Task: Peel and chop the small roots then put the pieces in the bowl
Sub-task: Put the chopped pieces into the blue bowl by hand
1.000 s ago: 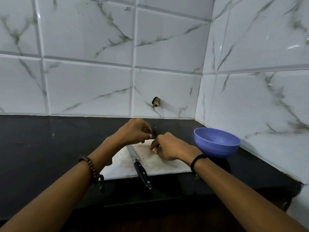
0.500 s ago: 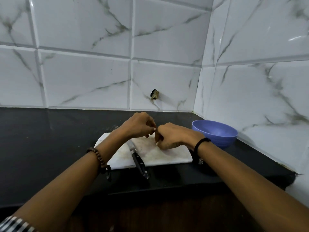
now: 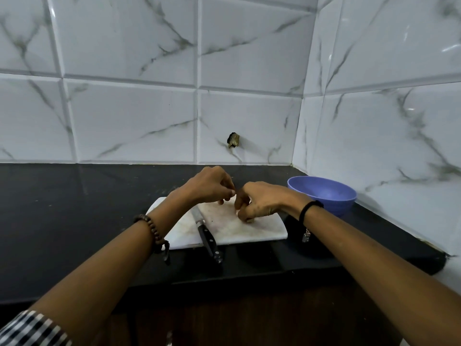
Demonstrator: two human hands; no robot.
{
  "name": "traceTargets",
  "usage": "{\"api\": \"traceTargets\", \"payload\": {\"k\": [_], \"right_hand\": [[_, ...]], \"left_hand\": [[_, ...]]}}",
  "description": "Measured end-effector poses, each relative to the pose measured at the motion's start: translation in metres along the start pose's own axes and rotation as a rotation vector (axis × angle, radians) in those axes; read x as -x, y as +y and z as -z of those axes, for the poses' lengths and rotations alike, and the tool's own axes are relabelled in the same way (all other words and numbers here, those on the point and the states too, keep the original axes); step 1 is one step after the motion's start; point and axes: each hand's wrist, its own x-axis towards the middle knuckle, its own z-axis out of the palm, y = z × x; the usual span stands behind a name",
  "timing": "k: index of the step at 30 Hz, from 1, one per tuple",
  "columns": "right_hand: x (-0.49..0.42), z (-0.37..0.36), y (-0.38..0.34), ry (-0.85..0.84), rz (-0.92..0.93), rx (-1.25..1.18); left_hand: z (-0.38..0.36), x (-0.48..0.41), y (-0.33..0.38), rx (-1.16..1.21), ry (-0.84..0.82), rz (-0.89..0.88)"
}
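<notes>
Left hand (image 3: 209, 187) and right hand (image 3: 262, 202) over the white cutting board (image 3: 262, 231).
Both hands have curled fingers, the tips close together; what they pinch I cannot tell.

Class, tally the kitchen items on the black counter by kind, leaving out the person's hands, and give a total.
Bowl: 1
Knife: 1
Board: 1
Total: 3
No roots are visible, so none are counted.
</notes>
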Motion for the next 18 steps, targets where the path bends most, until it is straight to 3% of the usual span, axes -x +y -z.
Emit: {"api": "traceTargets", "payload": {"k": [8,14,18], "right_hand": [[0.004,0.002,0.002,0.047,0.059,-0.004],[0.010,0.006,0.020,0.048,0.004,-0.319],[0.016,0.006,0.028,-0.012,0.025,-0.189]], "left_hand": [[0.000,-0.002,0.008,-0.016,-0.026,-0.012],[-0.003,-0.001,0.009,-0.025,-0.043,-0.022],[-0.005,-0.001,0.007,-0.032,-0.045,-0.017]]}}
